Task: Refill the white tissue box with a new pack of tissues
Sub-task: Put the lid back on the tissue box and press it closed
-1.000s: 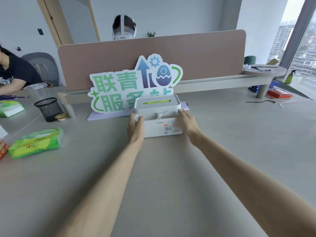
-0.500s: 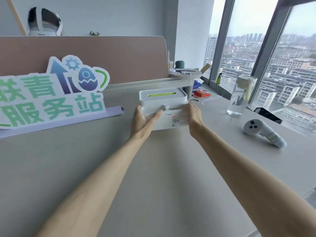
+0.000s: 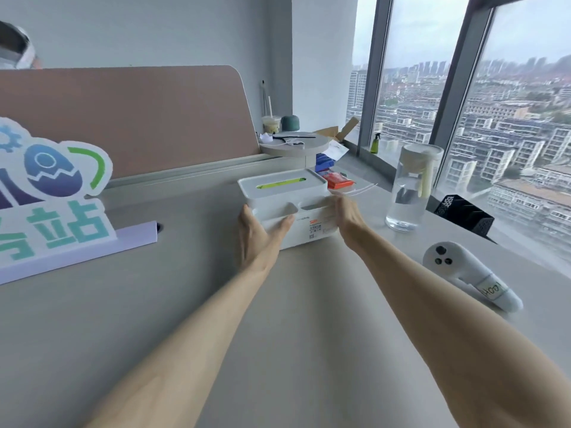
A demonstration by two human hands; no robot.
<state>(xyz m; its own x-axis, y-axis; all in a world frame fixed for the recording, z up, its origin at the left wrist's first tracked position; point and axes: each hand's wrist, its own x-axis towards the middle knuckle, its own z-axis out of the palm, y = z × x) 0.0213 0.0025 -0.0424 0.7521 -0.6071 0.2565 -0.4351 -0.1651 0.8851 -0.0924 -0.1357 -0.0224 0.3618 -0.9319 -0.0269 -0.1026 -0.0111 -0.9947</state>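
While both hands hold it, I see the white tissue box just over the grey tabletop, out in front of me, and I cannot tell if its bottom touches. My left hand is pressed flat on the left end, fingers close together along the front. My right hand grips the right end, a bit blurry, fingers wrapped round the side.

The box has round corners and a flat lid. A long slot in the lid shows bright green inside. Below the lid, the front has two scooped-out dips. A small sticker with a red stripe and a tiny square code sits on the front; its words are too small to read.

To the right lies a white controller with a label that looks like "Hoo7". A clear water jug stands near it. On the left, a sign shows big teal Chinese letters.
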